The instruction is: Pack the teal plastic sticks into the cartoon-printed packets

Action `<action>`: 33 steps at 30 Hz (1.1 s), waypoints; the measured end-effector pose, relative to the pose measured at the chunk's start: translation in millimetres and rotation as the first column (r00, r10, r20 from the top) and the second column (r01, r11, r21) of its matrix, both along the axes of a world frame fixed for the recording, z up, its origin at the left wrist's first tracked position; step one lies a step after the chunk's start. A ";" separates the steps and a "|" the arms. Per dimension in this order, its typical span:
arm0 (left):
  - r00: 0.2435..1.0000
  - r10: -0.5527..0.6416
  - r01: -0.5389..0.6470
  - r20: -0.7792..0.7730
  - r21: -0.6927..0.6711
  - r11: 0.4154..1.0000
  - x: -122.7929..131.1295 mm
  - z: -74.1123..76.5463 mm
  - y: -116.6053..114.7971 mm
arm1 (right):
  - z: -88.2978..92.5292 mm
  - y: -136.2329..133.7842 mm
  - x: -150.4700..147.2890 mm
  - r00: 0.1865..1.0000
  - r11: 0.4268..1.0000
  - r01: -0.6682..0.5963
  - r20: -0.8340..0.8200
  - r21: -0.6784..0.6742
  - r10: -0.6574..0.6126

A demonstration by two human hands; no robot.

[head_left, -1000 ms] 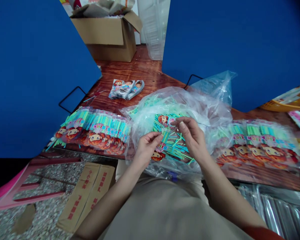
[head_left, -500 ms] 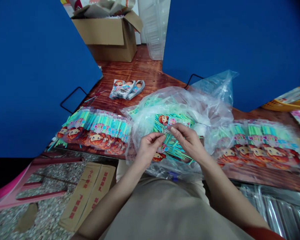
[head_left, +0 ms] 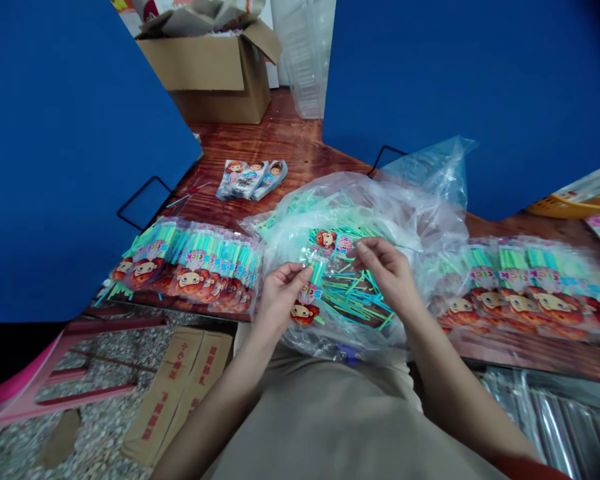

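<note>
My left hand [head_left: 283,293] is closed, its thumb and fingers pinching the top of a small clear packet [head_left: 306,308]. Green sticks show inside that packet, with a red-haired cartoon figure printed on its lower part. My right hand [head_left: 387,267] is also closed in a pinch, a short way to the right; whatever its fingertips hold is too small or clear to make out. Below both hands, loose green and blue plastic sticks [head_left: 355,303] lie in a large open clear plastic bag [head_left: 405,200]. Another printed packet [head_left: 330,240] rests on the sticks between the hands.
Rows of filled packets [head_left: 195,267] lie left of the bag, and more packets [head_left: 525,287] lie right. Printed wrappers [head_left: 253,180] are behind on the wooden table [head_left: 295,147]. Blue panels [head_left: 460,100] flank a cardboard box [head_left: 210,73]. A yellow basket [head_left: 565,208] stands far right.
My hands have drawn apart. The left moved slightly left and down with the packet, showing more of its green sticks; the right moved a little to the right.
</note>
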State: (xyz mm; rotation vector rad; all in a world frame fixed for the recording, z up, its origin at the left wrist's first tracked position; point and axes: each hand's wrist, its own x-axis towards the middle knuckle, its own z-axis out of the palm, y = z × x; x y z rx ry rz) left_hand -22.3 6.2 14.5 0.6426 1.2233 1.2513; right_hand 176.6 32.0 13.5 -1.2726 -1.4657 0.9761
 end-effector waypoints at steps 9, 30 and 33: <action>0.998 0.059 -0.059 -0.031 -0.001 0.998 -16.0 6.1 4.4 | -28.1 4.2 -24.1 0.490 0.965 -0.239 0.846 -0.104 0.212; 0.971 -0.013 0.019 -0.237 0.022 1.000 -27.4 -6.5 2.0 | -6.1 14.5 2.0 0.829 0.984 -0.061 0.557 0.169 -0.044; 0.967 -0.050 0.054 -0.250 0.007 0.999 -23.7 -4.8 0.9 | 20.5 10.4 18.2 0.891 0.955 -0.005 0.436 0.298 -0.131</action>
